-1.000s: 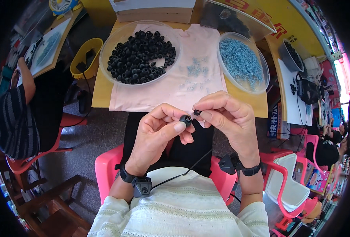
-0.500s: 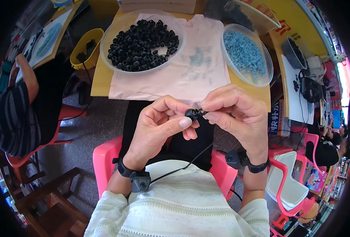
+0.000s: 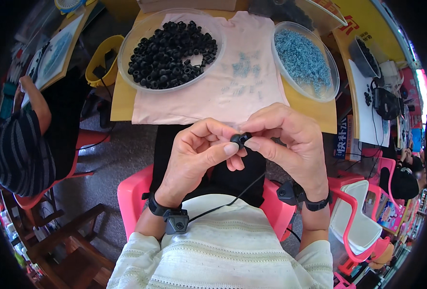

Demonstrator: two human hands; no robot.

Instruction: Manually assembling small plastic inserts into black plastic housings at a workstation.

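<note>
Just off the near edge of the table, my left hand (image 3: pixel 196 154) pinches a small rounded black plastic part (image 3: pixel 236 139) between thumb and forefinger. Against it, the thumb and forefinger of my right hand (image 3: pixel 290 142) grip a second small black piece (image 3: pixel 245 138). The two black parts touch; whether one sits inside the other, I cannot tell. Fingertips hide much of both. Beyond my hands, a round clear tub (image 3: pixel 122 67) holds a heap of similar black parts (image 3: pixel 168 55). At the right, a clear oval tub (image 3: pixel 335 82) contains many tiny light-blue pieces (image 3: pixel 302 58).
A pink cloth (image 3: pixel 175 108) with loose blue pieces covers part of the yellowish table (image 3: pixel 122 108). A yellow bin (image 3: pixel 94 62) stands to the left, near another seated person (image 3: pixel 21 149). Pink chairs (image 3: pixel 350 216) are at the right. A cable (image 3: pixel 228 202) runs across my lap.
The right-hand piece has come up against the rounded part, and the gap seen between them has closed. Both hands keep their pinch. The whole view has shifted slightly.
</note>
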